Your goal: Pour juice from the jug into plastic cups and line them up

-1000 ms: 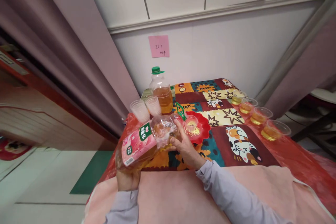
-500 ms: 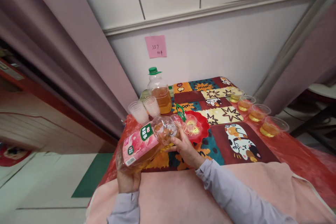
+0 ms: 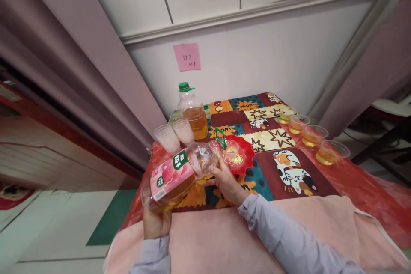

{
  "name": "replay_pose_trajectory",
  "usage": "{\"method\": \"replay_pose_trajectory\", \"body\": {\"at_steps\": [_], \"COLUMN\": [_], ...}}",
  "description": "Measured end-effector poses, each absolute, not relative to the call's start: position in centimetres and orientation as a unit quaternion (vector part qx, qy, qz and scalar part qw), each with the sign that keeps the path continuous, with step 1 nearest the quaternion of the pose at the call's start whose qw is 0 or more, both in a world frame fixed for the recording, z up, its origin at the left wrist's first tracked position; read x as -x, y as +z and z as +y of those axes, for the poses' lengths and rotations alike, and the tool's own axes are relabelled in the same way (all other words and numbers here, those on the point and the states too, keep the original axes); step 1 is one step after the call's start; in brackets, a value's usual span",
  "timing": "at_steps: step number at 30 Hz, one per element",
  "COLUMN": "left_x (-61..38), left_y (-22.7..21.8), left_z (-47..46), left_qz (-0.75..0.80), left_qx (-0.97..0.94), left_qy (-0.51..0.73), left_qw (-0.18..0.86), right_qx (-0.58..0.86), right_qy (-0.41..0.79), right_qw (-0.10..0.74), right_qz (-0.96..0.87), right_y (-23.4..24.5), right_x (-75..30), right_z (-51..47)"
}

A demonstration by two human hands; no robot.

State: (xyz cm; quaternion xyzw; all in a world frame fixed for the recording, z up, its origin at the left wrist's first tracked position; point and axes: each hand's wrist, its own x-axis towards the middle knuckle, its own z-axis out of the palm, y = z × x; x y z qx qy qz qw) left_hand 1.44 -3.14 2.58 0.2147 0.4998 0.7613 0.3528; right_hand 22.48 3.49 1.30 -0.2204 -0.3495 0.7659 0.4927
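Both hands on one clear plastic bottle (image 3: 189,175), pink label (image 3: 171,180) facing up, amber drink inside. Bottle lies tilted over the near left part of the table, base toward the person, mouth end pointing away and to the right. Left hand (image 3: 157,221) grasps the base from below, palm under it, some fingers hidden behind the plastic. Right hand (image 3: 227,183) grips the neck end, thumb and fingers wrapped on its near right side. Green carry loop (image 3: 220,138) sticks up at the neck. Mouth end is at a clear cup (image 3: 231,150) standing on a red scalloped plate (image 3: 248,159); yellowish liquid in the cup, exact contact between mouth and rim can't be told. Behind, a second bottle (image 3: 195,122) stands upright, green cap (image 3: 185,87) on, partly filled with amber drink. Two stacks of cups (image 3: 167,138) sit side by side just left of it, near the held bottle. Far right: four filled cups (image 3: 329,154) in a row along the table edge, well apart from the hands, yellow liquid in each. Patterned mats (image 3: 268,177) cover the middle, red cloth (image 3: 369,192) shows at the sides, pink towel (image 3: 218,239) along the near edge. Pink note (image 3: 186,57) on the wall (image 3: 253,60), "357" handwritten.
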Motion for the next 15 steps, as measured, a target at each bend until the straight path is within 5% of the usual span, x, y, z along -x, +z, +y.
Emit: {"method": "replay_pose_trajectory", "body": {"at_steps": [15], "left_x": [-0.86], "left_y": [2.12], "left_z": [-3.19], "left_qz": [0.478], "left_qx": [-0.231], "left_qy": [0.767], "left_qw": [0.361], "right_qx": [0.211], "right_qy": [0.768], "right_qw": [0.502], "right_qz": [-0.337], "right_y": [2.04], "right_x": [-22.46], "right_z": [3.32]}}
